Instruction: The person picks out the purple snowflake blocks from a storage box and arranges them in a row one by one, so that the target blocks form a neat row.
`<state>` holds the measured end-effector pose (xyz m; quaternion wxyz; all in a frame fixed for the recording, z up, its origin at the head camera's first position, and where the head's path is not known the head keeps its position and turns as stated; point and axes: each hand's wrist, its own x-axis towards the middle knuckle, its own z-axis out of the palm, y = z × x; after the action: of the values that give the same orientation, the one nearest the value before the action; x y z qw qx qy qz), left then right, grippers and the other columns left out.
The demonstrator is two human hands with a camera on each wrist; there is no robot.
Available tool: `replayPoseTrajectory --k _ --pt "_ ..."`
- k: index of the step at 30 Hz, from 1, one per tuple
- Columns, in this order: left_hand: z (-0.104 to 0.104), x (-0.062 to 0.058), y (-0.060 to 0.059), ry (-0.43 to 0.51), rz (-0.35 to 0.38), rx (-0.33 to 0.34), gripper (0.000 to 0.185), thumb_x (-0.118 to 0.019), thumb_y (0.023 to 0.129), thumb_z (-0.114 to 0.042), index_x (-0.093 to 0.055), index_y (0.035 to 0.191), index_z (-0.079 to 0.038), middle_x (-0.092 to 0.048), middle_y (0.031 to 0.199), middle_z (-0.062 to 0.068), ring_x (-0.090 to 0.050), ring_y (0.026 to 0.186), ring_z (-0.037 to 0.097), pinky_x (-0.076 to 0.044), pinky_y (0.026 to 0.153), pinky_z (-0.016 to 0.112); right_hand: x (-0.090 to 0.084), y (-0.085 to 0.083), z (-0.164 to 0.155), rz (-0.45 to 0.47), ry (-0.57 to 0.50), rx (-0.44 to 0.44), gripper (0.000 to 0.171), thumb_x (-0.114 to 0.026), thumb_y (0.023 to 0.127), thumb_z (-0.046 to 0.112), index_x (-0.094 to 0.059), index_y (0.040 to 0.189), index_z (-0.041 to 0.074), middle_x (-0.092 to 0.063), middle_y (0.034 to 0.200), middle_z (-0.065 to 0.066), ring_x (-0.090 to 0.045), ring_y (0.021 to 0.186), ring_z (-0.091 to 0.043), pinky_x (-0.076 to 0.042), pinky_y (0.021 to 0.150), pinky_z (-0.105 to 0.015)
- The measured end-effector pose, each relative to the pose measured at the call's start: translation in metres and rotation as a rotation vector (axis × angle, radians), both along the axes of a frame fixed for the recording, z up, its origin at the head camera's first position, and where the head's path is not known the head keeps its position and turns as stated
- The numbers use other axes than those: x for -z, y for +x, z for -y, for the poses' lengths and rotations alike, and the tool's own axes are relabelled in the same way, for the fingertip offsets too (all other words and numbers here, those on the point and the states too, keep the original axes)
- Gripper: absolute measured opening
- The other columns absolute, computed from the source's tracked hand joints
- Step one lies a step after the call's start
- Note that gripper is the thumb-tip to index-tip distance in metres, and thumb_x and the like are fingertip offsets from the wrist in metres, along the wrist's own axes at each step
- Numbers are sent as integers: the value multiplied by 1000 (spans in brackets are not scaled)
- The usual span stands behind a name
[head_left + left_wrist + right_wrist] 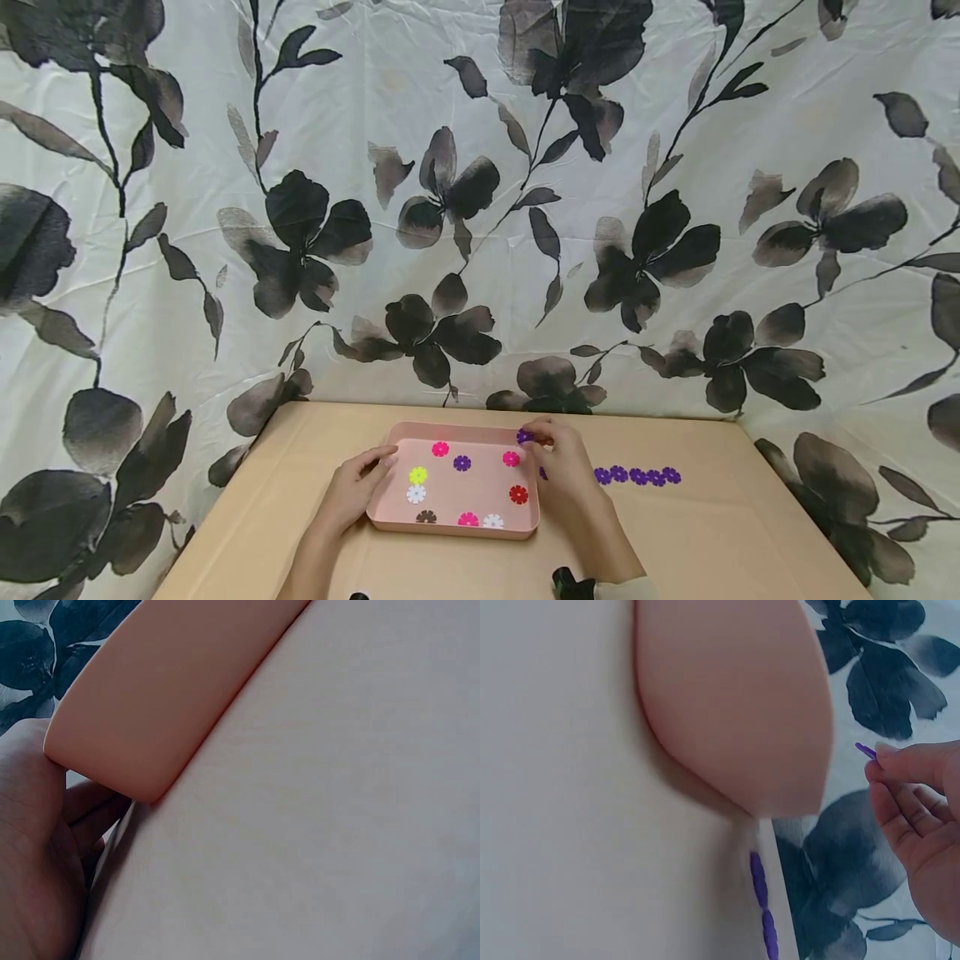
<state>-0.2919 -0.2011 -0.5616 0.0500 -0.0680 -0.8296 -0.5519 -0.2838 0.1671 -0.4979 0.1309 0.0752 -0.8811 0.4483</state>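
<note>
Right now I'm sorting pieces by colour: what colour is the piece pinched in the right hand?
Purple flower-shaped piece, clearest in the head view.

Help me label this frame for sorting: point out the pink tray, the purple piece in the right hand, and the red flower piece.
pink tray [450, 527]: head view, near rim.
purple piece [524, 436]: head view, part showing above the fingertips.
red flower piece [518, 494]: head view, its centre.

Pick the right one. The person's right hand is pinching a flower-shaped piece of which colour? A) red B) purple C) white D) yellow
B: the right hand pinches a purple piece at the far right corner of the pink tray; the right wrist view shows its purple edge at the fingertips.
</note>
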Motion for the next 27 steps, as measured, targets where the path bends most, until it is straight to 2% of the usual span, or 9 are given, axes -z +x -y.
replayPoseTrajectory --k 6,10,15,18,21,23,27 --pt "-2 2 -1 -13 -1 -19 33 -65 104 -32 -71 134 -19 -61 149 11 -49 146 33 -39 122 52 -2 -3 -21 -46 -1 39 27 -76 93 3 -78 117 14 -70 112 1 -66 101 -18 -62 86 -23" --pt "-4 2 -1 -21 -10 -27 33 -65 104 -33 -72 133 -19 -62 148 11 -51 145 33 -41 121 52 -2 -6 -38 -94 -1 71 26 -77 93 3 -78 117 11 -69 110 -2 -68 100 -20 -63 89 -29" --pt "-4 2 0 -16 -8 -29 32 -65 104 -31 -72 133 -19 -62 148 11 -51 145 32 -41 121 51 -2 -6 -57 -101 4 118 26 -77 93 4 -78 118 10 -69 109 -5 -68 99 -20 -63 94 -37" --pt "-4 2 0 -11 -5 -22 32 -65 104 -31 -72 133 -19 -61 149 11 -50 146 32 -40 122 51 -3 -5 -67 -91 1 147 26 -76 94 5 -77 120 9 -70 109 -7 -68 100 -22 -62 95 -37" --pt "-3 2 0 -2 -7 -14 33 -65 104 -31 -71 134 -18 -61 149 12 -49 146 33 -39 122 51 -4 -3 -80 -94 -13 173 27 -76 94 5 -76 121 6 -71 113 -10 -69 102 -25 -61 93 -28" --pt "-3 2 1 -3 -12 -10 33 -65 104 -32 -71 134 -17 -61 149 12 -49 146 33 -39 122 52 -4 -2 -88 -95 -25 192 28 -75 95 5 -76 123 5 -71 116 -12 -69 103 -26 -59 91 -18" --pt "-2 1 2 -11 -13 -14 33 -65 104 -32 -71 134 -18 -61 149 11 -49 146 32 -39 122 51 -2 1 -105 -108 -46 244 28 -75 95 3 -75 122 2 -72 117 -14 -68 101 -21 -50 82 -3"
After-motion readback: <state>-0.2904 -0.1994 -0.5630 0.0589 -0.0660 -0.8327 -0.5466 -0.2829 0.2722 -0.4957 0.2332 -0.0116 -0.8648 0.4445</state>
